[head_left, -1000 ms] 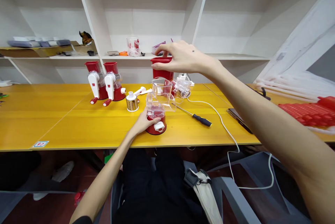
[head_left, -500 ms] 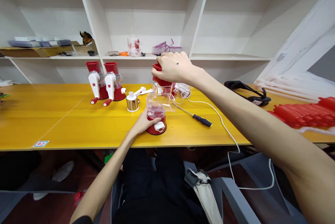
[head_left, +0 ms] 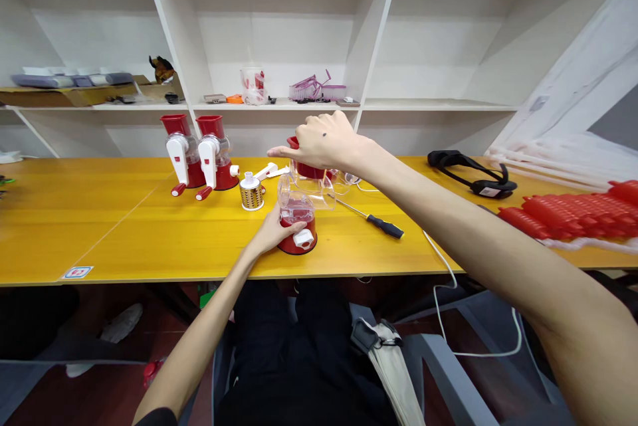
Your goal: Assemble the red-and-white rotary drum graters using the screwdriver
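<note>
Left hand (head_left: 272, 234) gripping red base (head_left: 298, 240), table sticker (head_left: 77, 272) (writing unreadable)

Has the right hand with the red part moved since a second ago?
Yes. The right hand with the red part has dropped from the height of the shelf edge down onto the clear housing that the left hand steadies.
</note>
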`<action>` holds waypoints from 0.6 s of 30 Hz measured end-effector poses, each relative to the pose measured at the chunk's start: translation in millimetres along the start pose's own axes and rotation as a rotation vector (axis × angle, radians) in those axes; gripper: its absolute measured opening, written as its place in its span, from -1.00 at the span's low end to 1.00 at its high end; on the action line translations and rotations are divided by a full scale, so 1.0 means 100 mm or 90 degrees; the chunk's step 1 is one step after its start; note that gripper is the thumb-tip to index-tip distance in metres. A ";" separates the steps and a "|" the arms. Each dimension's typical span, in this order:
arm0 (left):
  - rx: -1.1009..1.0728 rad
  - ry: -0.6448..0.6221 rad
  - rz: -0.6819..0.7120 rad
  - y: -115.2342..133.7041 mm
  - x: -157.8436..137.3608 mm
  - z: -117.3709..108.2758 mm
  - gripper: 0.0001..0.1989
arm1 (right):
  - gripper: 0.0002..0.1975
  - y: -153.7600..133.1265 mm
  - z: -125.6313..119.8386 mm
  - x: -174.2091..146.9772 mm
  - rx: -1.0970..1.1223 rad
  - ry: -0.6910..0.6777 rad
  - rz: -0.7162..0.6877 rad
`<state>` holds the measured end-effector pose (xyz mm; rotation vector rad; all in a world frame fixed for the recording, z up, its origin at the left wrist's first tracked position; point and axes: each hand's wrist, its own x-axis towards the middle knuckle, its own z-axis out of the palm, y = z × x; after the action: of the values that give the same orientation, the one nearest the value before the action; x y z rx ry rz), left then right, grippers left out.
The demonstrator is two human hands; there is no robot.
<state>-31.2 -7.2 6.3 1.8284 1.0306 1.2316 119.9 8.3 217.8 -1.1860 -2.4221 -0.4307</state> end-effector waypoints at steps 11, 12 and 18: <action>-0.004 0.004 -0.007 0.05 -0.01 0.01 -0.29 | -0.32 -0.06 0.05 -0.34 -0.062 -0.027 -0.029; -0.001 0.004 -0.006 0.06 -0.01 0.01 -0.30 | -0.37 -0.06 0.10 -0.42 -0.060 0.032 -0.031; 0.093 0.102 -0.032 0.08 -0.02 0.04 -0.25 | -0.50 -0.12 0.52 -0.96 0.037 0.252 0.059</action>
<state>-25.8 -12.8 11.5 1.8243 1.2766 1.3193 152.1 -40.3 124.8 -1.0686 -2.0202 -0.5091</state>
